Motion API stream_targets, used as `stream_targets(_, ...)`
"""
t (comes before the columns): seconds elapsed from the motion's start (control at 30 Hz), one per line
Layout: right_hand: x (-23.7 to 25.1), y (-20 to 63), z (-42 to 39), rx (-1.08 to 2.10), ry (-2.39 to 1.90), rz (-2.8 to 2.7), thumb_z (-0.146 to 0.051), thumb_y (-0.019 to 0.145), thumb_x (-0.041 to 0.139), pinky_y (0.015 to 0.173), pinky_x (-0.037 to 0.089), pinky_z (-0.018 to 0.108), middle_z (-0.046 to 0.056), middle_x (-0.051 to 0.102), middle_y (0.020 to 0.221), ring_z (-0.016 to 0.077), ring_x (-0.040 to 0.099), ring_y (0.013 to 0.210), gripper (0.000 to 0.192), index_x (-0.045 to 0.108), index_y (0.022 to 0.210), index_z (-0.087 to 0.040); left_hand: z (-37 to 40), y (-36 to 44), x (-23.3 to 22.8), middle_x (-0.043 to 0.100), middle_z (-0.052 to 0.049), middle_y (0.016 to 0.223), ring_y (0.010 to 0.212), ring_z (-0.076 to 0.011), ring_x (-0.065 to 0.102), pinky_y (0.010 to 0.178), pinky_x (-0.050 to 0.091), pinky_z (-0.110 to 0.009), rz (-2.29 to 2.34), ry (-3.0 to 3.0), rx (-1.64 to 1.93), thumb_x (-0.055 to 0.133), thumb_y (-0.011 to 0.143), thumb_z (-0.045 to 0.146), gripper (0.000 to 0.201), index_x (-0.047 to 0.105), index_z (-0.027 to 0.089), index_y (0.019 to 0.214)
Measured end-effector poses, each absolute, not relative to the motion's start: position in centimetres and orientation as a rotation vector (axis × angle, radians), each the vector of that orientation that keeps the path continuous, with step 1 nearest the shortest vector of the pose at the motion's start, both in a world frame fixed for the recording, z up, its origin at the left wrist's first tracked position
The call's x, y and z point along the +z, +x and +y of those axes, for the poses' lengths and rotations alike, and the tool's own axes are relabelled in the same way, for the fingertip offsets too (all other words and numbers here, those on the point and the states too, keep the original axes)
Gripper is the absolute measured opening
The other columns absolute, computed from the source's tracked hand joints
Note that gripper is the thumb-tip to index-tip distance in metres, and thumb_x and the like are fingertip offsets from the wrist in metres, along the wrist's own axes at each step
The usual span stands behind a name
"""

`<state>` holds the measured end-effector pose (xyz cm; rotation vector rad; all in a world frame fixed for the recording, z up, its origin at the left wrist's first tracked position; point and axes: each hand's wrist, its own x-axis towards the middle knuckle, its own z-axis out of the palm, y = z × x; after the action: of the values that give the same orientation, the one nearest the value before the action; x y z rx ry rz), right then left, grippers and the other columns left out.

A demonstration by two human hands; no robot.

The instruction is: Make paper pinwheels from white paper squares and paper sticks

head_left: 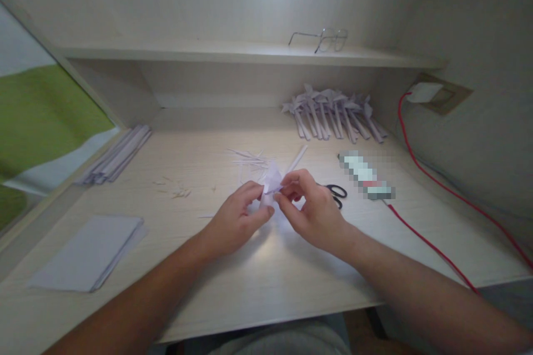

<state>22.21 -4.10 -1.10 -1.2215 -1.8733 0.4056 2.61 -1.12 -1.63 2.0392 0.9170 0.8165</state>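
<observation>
Two hands meet at mid-desk (258, 266): our left hand (235, 222) and right hand (310, 208) pinch a small folded paper piece (271, 180) between their fingertips. Beside the piece, to its right, lie scissors (337, 193); beyond it, finished paper pinwheels (333, 113); far left, a paper stack (87, 252).

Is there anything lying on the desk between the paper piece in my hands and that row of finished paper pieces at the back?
Nothing visible blocks it. The folded paper piece, pinched by left hand and right hand, has bare desk towards the finished row; only a loose paper strip lies beside that line.
</observation>
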Motion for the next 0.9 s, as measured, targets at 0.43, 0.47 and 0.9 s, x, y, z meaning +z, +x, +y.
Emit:
stream_targets(0.43, -1.14, 21.89, -4.0, 0.627, -1.083, -1.723, -0.014, 0.088, 0.064, 0.075, 0.055, 0.031, -0.001, 0.068, 0.083, 0.0159, 0.068, 0.075, 0.021, 0.051, 0.101, -0.024, -1.05, 2.62, -1.07, 0.067, -0.004, 0.098, 0.096, -0.0204, 0.061, 0.09, 0.047, -0.034, 0.931, 1.78, 0.94, 0.046, 0.1, 0.034, 0.027, 0.067, 0.02, 0.09)
stream_targets(0.47, -1.15, 21.86, -4.02, 0.643, -1.076, -1.714, -0.015, 0.089, 0.065, 0.076, 0.056, 0.031, -0.001, 0.069, 0.084, 0.0161, 0.069, 0.076, 0.02, 0.051, 0.101, -0.024, -1.08, 2.68, -1.15, 0.068, -0.005, 0.103, 0.1, -0.0212, 0.061, 0.093, 0.047, -0.035, 0.918, 1.72, 0.961, 0.05, 0.099, 0.034, 0.023, 0.068, 0.02, 0.096)
stream_targets(0.9, -0.9, 21.85, -4.38, 0.383, -1.096, -1.797, -0.017, 0.089, 0.065, 0.07, 0.054, 0.028, -0.001, 0.071, 0.083, 0.0146, 0.07, 0.073, 0.011, 0.06, 0.097, -0.023, -1.66, 3.16, -1.41, 0.067, -0.003, 0.098, 0.092, -0.0178, 0.06, 0.087, 0.048, -0.029, 0.84, 1.442, 1.045, 0.06, 0.096, 0.037, 0.019, 0.065, 0.02, 0.103)
